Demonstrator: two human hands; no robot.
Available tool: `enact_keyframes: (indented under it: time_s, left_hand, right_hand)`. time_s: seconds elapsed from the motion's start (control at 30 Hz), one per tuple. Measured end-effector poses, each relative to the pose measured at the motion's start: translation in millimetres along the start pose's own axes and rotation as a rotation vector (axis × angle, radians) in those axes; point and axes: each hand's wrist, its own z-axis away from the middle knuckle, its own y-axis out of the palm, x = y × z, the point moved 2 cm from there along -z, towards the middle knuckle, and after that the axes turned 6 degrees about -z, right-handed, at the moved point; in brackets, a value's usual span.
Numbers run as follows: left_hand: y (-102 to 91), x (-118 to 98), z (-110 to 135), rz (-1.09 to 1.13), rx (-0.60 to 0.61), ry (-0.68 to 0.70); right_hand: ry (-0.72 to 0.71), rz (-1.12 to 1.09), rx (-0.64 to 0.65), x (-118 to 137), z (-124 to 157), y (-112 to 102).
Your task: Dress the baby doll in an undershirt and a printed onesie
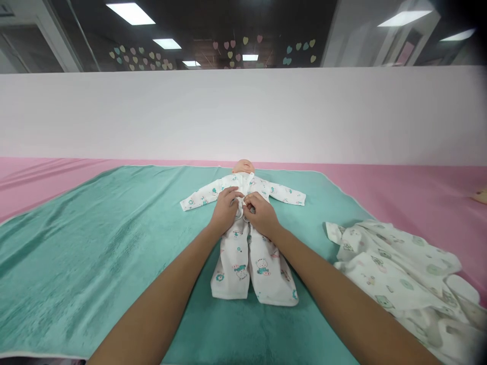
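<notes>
From my station I see the doll (243,166) in its printed suit (263,258), lying on the green blanket (114,253). At its waist, the right hand's (262,212) fingers look pinched on a white tie (240,209); whether the left hand's (225,209) are clamped too, I cannot tell. I'd pull lightly and evenly, so the cloth stays smooth.

Doll (243,166) on blanket (114,258), loose garment (403,271) at right.
</notes>
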Motion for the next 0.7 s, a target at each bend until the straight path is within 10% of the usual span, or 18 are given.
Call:
enact_keyframes:
  time_s: [0.7]
  left_hand:
    - [-2.9,-15,4,-0.130,0.114,0.026]
  right_hand:
    - [0.221,-0.019,-0.179,-5,-2,-1]
